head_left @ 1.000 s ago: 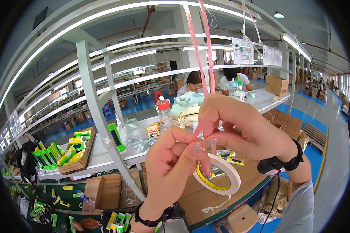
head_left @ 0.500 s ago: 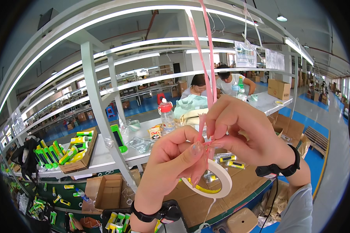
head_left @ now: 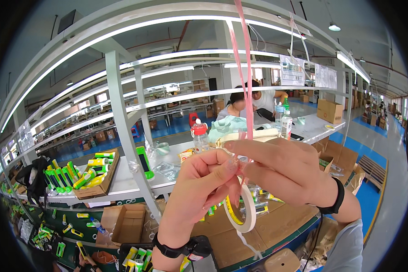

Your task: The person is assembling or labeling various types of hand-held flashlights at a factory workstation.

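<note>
A pink plastic string [head_left: 248,97] hangs down from above in two strands that come together between my hands. My left hand [head_left: 199,183] is closed, thumb and fingers pinching the string's lower end. My right hand [head_left: 288,171] meets it at the fingertips, also closed on the string; its fingers hide part of the pinch. Just below them a roll of white masking tape [head_left: 249,209] with a yellow inner core dangles at the string's end. A loose strip of tape trails from the roll.
Across the bench behind stand a red-capped bottle [head_left: 199,133], a light green cloth bag [head_left: 229,125] and a green-yellow flashlight [head_left: 144,162]. A carton of flashlights [head_left: 97,181] sits left. Below lie flattened cardboard [head_left: 276,222] and a conveyor with scattered flashlights. Two people sit beyond.
My right hand has turned, its fingers now stretched across toward the left fingertips. The tape roll has swung to a narrower angle, and the whole view has shifted slightly.
</note>
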Motion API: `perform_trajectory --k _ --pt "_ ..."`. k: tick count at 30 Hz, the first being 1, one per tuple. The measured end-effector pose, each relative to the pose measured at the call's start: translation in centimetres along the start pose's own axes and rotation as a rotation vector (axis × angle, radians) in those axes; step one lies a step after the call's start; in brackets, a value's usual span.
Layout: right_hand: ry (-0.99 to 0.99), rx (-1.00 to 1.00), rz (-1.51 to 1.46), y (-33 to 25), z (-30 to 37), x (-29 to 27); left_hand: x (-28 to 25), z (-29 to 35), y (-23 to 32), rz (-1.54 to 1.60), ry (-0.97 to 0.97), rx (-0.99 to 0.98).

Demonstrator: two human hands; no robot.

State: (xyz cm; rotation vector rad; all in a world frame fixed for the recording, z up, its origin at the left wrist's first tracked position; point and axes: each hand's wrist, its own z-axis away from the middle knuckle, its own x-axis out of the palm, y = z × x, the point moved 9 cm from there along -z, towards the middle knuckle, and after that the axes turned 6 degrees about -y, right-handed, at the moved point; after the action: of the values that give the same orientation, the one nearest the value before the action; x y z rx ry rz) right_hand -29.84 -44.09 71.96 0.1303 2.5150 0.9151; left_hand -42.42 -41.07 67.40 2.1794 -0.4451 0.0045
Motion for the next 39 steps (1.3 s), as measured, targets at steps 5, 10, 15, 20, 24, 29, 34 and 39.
perform_trajectory --k 5,10,15,20,24,29,34,39 --pt "0.044 0.023 -0.106 1.5 0.7 0.9 0.2 0.0 0.8 -0.197 0.074 -0.007" --pt "0.069 0.123 -0.181 2.2 0.7 0.8 1.6 1.2 2.6 -0.616 0.351 0.282" --pt "0.003 0.256 -0.275 3.2 0.8 1.2 3.4 2.3 3.9 -1.202 0.324 0.621" --pt "0.101 0.241 -0.213 2.9 1.6 0.4 1.4 1.3 2.9 -0.676 0.32 0.421" --pt "0.096 0.192 -0.151 1.9 1.9 0.6 0.8 1.1 2.3 -0.592 0.316 0.397" --pt "0.06 0.205 -0.035 1.5 2.6 1.1 1.6 1.1 2.0 -0.728 0.28 0.426" --pt "0.041 0.226 -0.139 2.5 2.8 1.4 2.4 1.5 2.5 -0.937 0.224 0.43" --pt "0.149 0.247 -0.201 2.7 2.9 1.6 0.8 1.4 1.1 -0.456 0.237 0.269"
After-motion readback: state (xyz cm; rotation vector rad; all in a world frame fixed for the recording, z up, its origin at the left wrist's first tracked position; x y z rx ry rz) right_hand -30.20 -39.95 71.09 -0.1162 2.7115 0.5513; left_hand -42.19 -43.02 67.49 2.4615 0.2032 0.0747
